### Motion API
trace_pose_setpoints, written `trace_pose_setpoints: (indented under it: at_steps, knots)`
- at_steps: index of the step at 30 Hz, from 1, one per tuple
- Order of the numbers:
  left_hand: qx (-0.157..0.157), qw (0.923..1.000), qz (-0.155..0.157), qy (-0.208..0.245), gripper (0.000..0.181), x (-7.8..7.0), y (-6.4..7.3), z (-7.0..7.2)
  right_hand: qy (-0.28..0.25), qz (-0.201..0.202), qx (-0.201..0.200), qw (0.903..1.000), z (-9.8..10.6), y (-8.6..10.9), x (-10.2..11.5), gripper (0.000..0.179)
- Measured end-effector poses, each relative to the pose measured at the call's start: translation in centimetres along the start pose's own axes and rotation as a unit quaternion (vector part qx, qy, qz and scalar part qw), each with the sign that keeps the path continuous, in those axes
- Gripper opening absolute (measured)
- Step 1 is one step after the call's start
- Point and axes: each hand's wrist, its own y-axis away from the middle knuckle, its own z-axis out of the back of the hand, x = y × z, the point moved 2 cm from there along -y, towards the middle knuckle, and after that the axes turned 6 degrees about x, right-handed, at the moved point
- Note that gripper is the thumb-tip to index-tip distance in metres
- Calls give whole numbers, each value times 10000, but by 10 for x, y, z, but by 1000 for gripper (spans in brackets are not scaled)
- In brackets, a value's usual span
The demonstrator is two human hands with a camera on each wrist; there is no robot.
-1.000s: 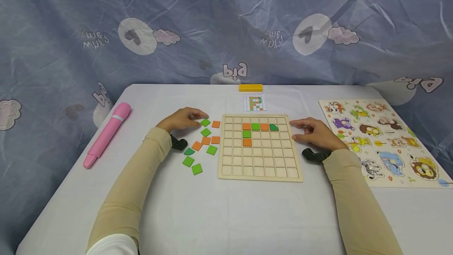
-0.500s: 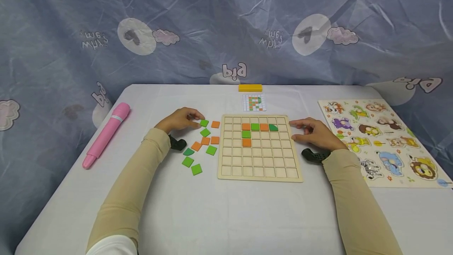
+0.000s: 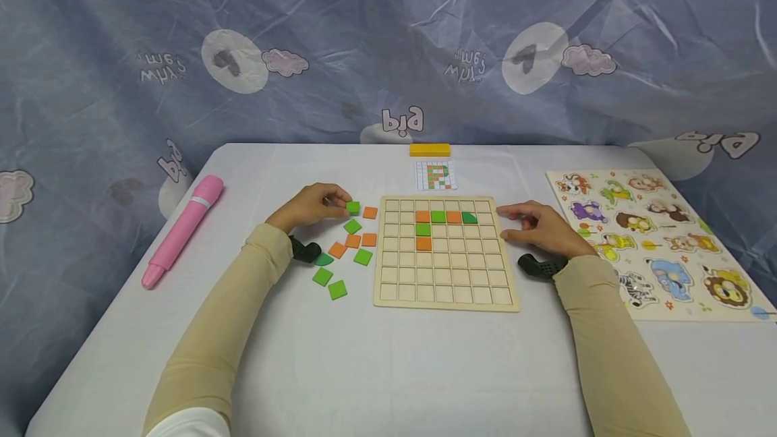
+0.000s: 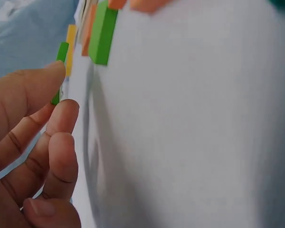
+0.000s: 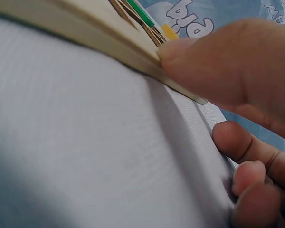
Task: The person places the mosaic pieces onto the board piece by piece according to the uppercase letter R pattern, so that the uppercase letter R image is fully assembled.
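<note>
My left hand (image 3: 312, 204) pinches a green square tile (image 3: 353, 208) between thumb and index finger, left of the grid board. In the left wrist view this tile (image 4: 62, 51) stands on edge at the fingertips, partly hidden by the thumb. My right hand (image 3: 543, 228) rests its thumb and index fingertips at the right edge of the wooden grid board (image 3: 446, 299); its other fingers are loosely bent. The thumb (image 5: 199, 66) meets the board's side in the right wrist view. Orange and green tiles (image 3: 423, 230) sit in several of the board's squares.
Loose orange (image 3: 368, 240) and green tiles (image 3: 363, 257) lie left of the board. Behind it are a pattern card (image 3: 436, 176) and a yellow block (image 3: 429, 150). A pink baton-shaped object (image 3: 185, 229) lies at far left, an animal puzzle board (image 3: 662, 248) at right.
The green tile at my left fingertips has turned and come up slightly, now held in a pinch. My right hand stays at the board's edge.
</note>
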Motion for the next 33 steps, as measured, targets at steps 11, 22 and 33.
trace_pose_setpoints:
  at_steps: [11, 22, 33]
  knots:
    - [-87, 9998, -77, 153, 33, -28, 9, -13, 66, -5, -4, 10000, 0, -1, 0, 54]
    - [-369, 9988, -242, 209, 30, -62, 19, -40, 49, 98, -1, 9999, 1, 0, 0, 53]
    - [-339, 9960, -330, 759, 31, -84, 22, -65, 51, 41, -25, 10000, 1, 0, 0, 54]
